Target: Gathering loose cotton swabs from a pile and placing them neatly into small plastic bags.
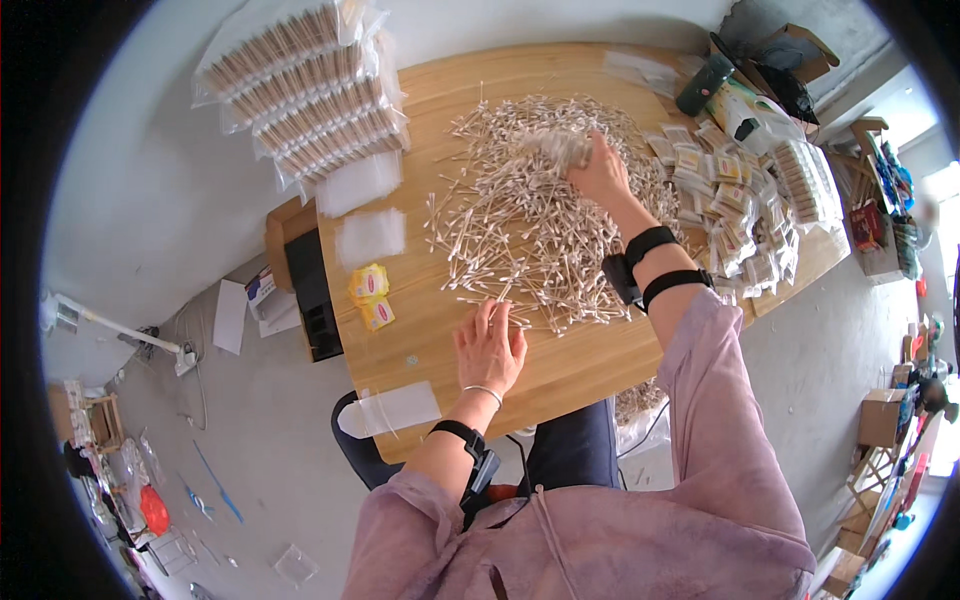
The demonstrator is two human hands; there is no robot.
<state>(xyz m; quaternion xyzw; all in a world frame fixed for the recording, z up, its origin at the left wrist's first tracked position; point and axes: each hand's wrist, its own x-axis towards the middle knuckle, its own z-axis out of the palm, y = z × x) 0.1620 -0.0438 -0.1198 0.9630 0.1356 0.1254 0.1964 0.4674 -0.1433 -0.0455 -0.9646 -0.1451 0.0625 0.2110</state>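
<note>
A large loose heap of cotton swabs (pixel 540 230) with white tips and pale sticks covers the middle of the wooden table (pixel 560 385). Over the heap's far part, my right hand (pixel 602 175) is closed on a small clear packet of cotton swabs (pixel 558 148), blurred by motion. My left hand (pixel 490 348) lies at the heap's near left edge, fingers stretched out and apart from the thumb, its fingertips touching a few stray swabs. Filled small packets (pixel 735 195) are piled to the right of the heap.
Bundled bags of swabs (pixel 310 90) rise at the far left, above clear empty bags (pixel 370 238) and yellow labels (pixel 371 295). A white sheet (pixel 395 408) lies at the near left edge. A dark green bottle (pixel 704 84) and a filled large bag (pixel 806 183) stand at the right.
</note>
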